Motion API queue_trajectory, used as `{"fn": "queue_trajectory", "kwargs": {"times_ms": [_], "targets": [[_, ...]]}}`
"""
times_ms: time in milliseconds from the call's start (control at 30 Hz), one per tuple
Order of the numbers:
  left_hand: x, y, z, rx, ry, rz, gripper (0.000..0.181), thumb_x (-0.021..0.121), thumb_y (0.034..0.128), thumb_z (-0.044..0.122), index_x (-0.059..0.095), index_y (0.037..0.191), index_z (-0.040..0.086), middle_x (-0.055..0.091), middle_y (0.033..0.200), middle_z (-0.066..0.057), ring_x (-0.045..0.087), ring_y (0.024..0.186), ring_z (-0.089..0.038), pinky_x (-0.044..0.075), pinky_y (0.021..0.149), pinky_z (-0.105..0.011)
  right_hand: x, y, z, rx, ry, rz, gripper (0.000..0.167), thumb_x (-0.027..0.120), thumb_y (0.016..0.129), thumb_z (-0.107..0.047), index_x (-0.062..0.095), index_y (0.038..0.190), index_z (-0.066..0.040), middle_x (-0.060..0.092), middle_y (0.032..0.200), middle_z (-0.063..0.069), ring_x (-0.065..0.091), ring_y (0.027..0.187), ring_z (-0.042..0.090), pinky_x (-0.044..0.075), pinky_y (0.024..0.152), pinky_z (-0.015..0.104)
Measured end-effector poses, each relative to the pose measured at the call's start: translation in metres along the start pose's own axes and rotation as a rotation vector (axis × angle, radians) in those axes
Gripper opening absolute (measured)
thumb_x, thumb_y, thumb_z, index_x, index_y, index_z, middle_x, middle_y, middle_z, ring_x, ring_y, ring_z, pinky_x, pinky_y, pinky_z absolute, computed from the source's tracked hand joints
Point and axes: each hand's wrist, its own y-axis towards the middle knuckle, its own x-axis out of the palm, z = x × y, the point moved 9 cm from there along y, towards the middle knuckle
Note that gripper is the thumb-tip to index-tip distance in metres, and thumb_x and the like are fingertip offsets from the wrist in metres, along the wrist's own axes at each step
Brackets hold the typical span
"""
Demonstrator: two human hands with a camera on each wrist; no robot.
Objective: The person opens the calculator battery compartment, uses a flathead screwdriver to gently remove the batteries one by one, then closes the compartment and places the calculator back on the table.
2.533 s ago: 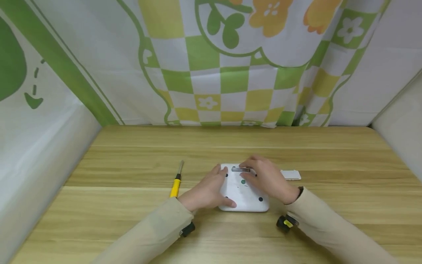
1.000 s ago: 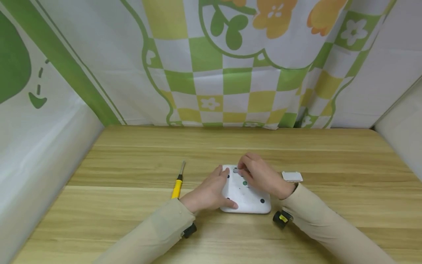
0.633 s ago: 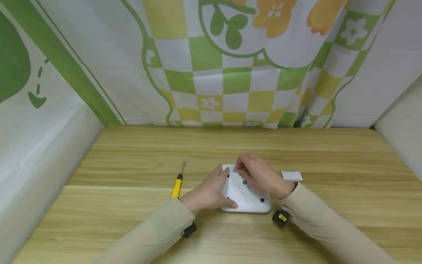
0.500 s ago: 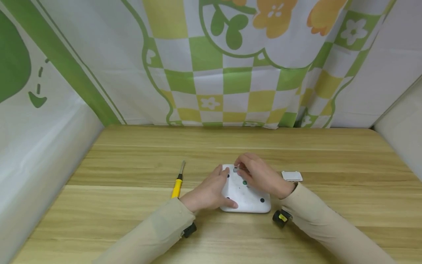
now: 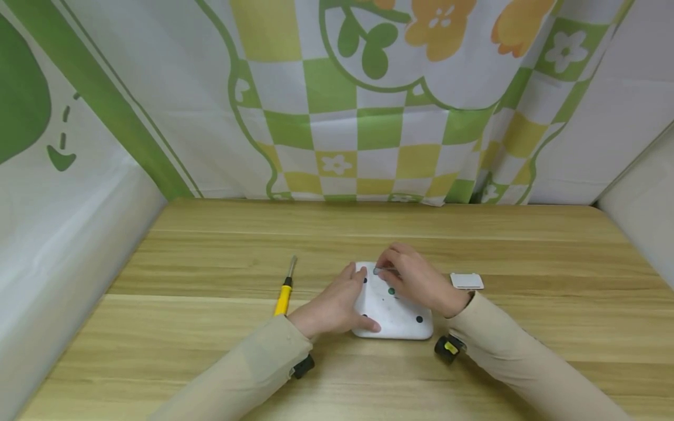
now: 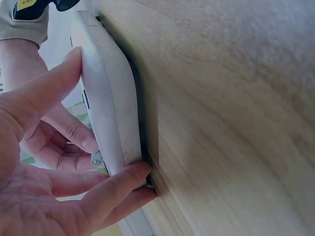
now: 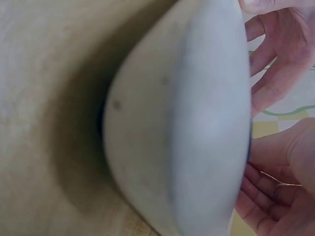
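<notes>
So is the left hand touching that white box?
Touching. In the left wrist view, the left hand has its fingertips against the side of the white box.

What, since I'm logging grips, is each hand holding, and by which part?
The left hand grips the white device by its left side. The right hand pinches a small grey piece; one end shows, but the pinch spot is hidden.

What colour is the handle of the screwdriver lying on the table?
Yellow; the screwdriver handle shows best in the head view.
</notes>
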Motion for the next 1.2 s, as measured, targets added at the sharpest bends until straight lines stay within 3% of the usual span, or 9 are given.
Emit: {"fn": "queue_trajectory", "kwargs": {"times_ms": [367, 667, 1200], "targets": [[0.001, 0.001, 0.000, 0.003, 0.013, 0.002, 0.100, 0.082, 0.0746, 0.030, 0.024, 0.150, 0.000, 0.010, 0.158, -0.023, 0.019, 0.145, -0.035, 0.026, 0.115, -0.046, -0.002, -0.003, 0.004, 0.003, 0.062, -0.003, 0.009, 0.063, 0.091, -0.006, 0.064, 0.100, -0.005, 0.064, 0.097, 0.005, 0.059, 0.087, 0.014, 0.052, 0.074, 0.029], [0.000, 0.001, 0.000, -0.004, 0.007, 0.008, 0.101, 0.083, 0.0740, 0.030, 0.024, 0.150, -0.001, 0.009, 0.158, -0.023, 0.018, 0.145, -0.036, 0.023, 0.116, -0.046, -0.018, -0.010, 0.008, -0.009, 0.073, 0.017, 0.011, 0.062, 0.091, -0.003, 0.064, 0.101, -0.007, 0.064, 0.100, 0.004, 0.062, 0.096, 0.019, 0.054, 0.083, 0.036], [0.000, 0.000, -0.001, -0.005, -0.003, 0.026, 0.101, 0.084, 0.0720, 0.026, 0.025, 0.150, -0.001, 0.010, 0.158, -0.024, 0.018, 0.144, -0.037, 0.022, 0.116, -0.047, -0.041, -0.040, 0.032, -0.050, -0.047, 0.088, 0.008, 0.067, 0.086, -0.001, 0.064, 0.092, -0.005, 0.064, 0.090, 0.003, 0.062, 0.087, 0.017, 0.054, 0.074, 0.034]]}}
